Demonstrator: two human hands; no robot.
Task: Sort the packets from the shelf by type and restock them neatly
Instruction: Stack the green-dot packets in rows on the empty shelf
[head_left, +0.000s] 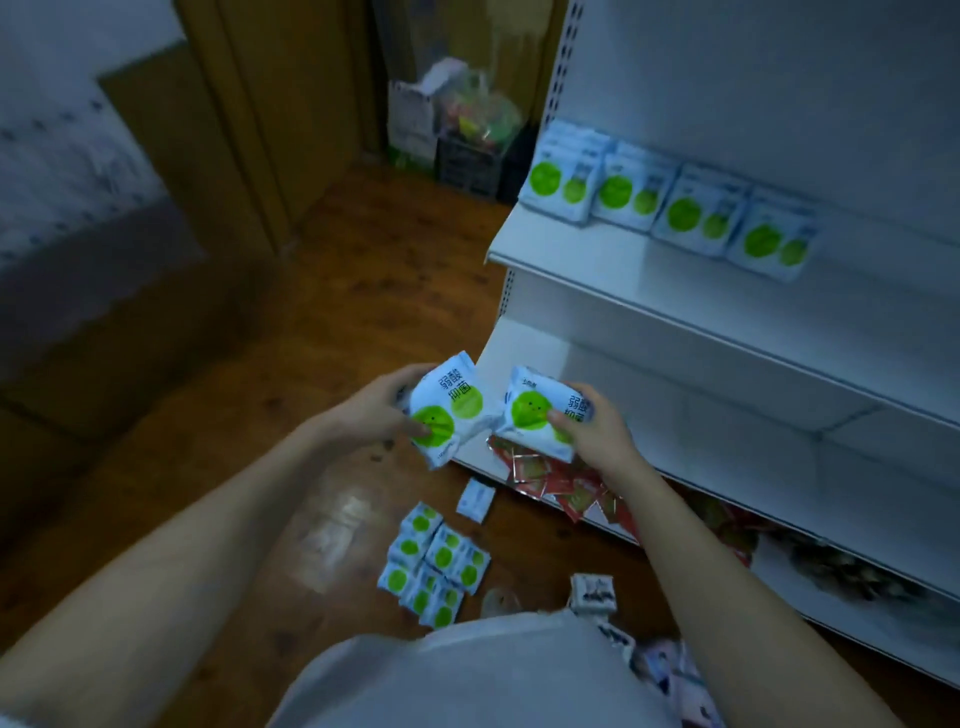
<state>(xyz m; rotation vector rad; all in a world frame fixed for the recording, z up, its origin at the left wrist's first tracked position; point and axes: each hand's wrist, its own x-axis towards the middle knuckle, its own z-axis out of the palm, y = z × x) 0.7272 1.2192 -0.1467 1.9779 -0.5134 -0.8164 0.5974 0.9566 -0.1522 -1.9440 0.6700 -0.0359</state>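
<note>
While each hand grips one green-dot packet, left hand (382, 410) holding a packet (447, 410) and right hand (592, 426) another (535, 415) just off the shelf (571, 358), a slack pinch could drop either onto the floor pile (436, 566) below.

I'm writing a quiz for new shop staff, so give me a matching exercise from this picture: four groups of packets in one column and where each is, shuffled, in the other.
Things:
1. row of green-dot packets
2. pile of green-dot packets
3. red sachets
4. two green-dot packets

Places:
A. on the wooden floor
B. in the hands
C. standing on the upper shelf
D. heaped on the bottom shelf

Pairs: 1-C, 2-A, 3-D, 4-B
</note>
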